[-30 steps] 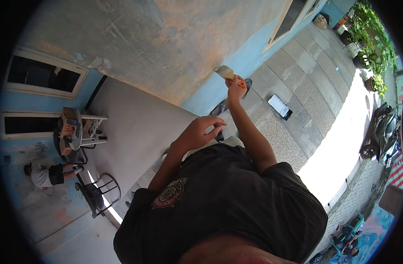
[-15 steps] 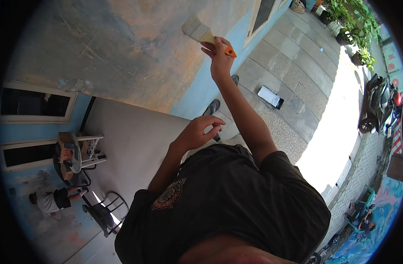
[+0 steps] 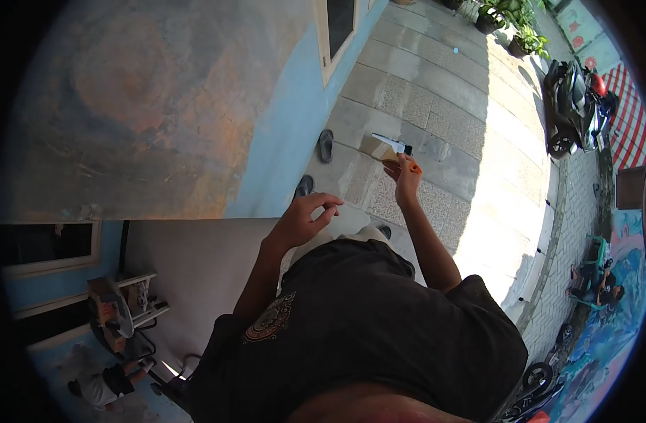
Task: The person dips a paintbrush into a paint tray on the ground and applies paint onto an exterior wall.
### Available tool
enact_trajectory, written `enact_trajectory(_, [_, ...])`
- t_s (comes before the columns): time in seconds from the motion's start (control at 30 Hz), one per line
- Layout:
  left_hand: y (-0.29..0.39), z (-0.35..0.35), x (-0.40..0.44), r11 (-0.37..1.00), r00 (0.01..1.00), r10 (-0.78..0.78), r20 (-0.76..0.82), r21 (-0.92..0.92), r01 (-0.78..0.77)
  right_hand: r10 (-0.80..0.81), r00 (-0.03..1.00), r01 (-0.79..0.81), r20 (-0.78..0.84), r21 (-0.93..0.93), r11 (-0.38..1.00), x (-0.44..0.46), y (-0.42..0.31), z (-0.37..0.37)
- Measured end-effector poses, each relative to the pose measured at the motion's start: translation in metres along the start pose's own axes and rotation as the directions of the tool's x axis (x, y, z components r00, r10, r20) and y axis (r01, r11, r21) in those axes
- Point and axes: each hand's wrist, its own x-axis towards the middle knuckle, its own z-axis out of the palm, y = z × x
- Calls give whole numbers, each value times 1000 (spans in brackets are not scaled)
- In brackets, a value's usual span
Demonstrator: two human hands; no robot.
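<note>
Large painted wall, patchy grey, brown and orange (image 3: 175, 106), is taking up the upper left, with a light-blue painted strip (image 3: 273, 141) running down its right edge. Grey rectangular stone paving (image 3: 379, 63) is spreading right of it; a bright sunlit band is crossing the far side. Person's black short-sleeved cloth shirt, round emblem on the chest (image 3: 372, 317), is filling the bottom. Dark motorcycle with a red part (image 3: 573, 106) is standing at the right, near a red-and-white checked cloth (image 3: 629, 116). Below that, a person in dark clothes (image 3: 603, 285) is sitting on a green chair (image 3: 598, 247). Leafy green potted plants (image 3: 509, 14) are lining the top right.

Left hand (image 3: 305, 220) is hanging in front of the body, relaxed and empty, fingers loosely bent, thumb near them. Right hand (image 3: 406, 180) is reaching out over the paving, fingers closing narrowly around a flat, wide paintbrush with pale handle and orange end (image 3: 391, 156). Brush is pointing its bristles left, well apart from the wall. Dark slip-on sandal (image 3: 325, 146) is lying near the blue strip. White-screened, black-ended phone (image 3: 408, 149) is showing behind the brush, partly covered.
</note>
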Motion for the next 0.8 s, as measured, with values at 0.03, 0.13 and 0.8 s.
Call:
enact_trajectory(0.03, [5,8,9,1000,1000,18,18,9,-18,-29,999,29,-35,19,999,0,-8,-20])
enact_trajectory(0.13, [22,34,41,999,996,15,88,33,-18,-73,991,80,-112,61,995,-3,-35,-72])
enact_trajectory(0.8, [54,185,179,989,944,150,295,-57,-139,-186,917,242,-354,120,963,5,-132,-268])
